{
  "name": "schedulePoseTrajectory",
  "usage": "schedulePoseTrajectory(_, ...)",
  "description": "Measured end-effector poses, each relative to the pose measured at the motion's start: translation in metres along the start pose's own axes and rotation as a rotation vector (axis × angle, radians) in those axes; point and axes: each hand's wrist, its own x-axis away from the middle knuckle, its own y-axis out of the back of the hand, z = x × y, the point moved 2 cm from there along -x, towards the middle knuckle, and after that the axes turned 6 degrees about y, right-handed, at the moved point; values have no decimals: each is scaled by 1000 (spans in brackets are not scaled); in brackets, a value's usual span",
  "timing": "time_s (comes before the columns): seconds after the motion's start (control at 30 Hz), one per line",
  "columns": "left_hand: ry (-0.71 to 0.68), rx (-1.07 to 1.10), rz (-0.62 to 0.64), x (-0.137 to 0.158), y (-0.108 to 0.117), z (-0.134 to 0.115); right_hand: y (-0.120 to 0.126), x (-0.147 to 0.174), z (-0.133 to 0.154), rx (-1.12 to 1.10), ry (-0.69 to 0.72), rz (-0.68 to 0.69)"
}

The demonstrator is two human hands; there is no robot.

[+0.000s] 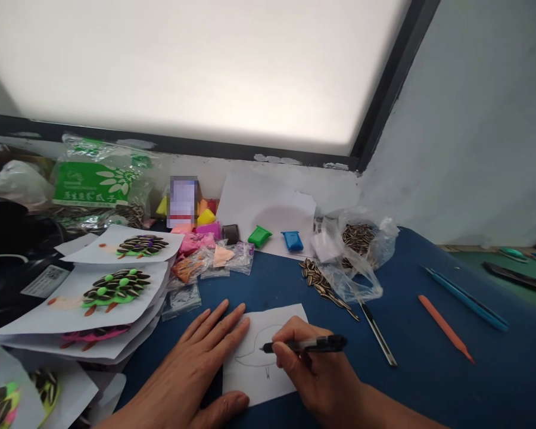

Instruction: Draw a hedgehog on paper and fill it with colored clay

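A small white sheet of paper (286, 387) lies on the blue table in front of me, with a thin drawn outline of a rounded body, a pointed snout and a small leg mark. My left hand (205, 351) rests flat with its fingers spread, its fingertips and thumb on the paper's left edge. Between the thumb and fingers of my right hand (312, 369) is a black pen (321, 344). Its tip is over the outline, pointing left; whether it touches the paper I cannot tell.
Finished sunflower-seed hedgehog pictures (116, 292) are stacked at left. Behind lie clay packets, a green one (259, 236) and a blue one (292, 241). Sunflower seeds (321, 280) spill beside a plastic bag (361, 250). A craft knife (379, 335), an orange tool (445, 328) and blue tweezers (467, 299) lie right.
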Motion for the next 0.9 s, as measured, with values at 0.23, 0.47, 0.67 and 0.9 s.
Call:
schedulePoseTrajectory(0.23,-1,10,53,0,1,1,-8,-1,-6,63,1,-22)
schedulePoseTrajectory(0.47,28,39,96,-2,1,1,-8,-3,-6,91,12,15)
schedulePoseTrajectory(0.67,36,40,93,-2,2,0,-10,-2,-9,101,32,17)
schedulePoseTrajectory(0.9,38,34,96,-3,3,-1,-10,-2,-9,85,34,22)
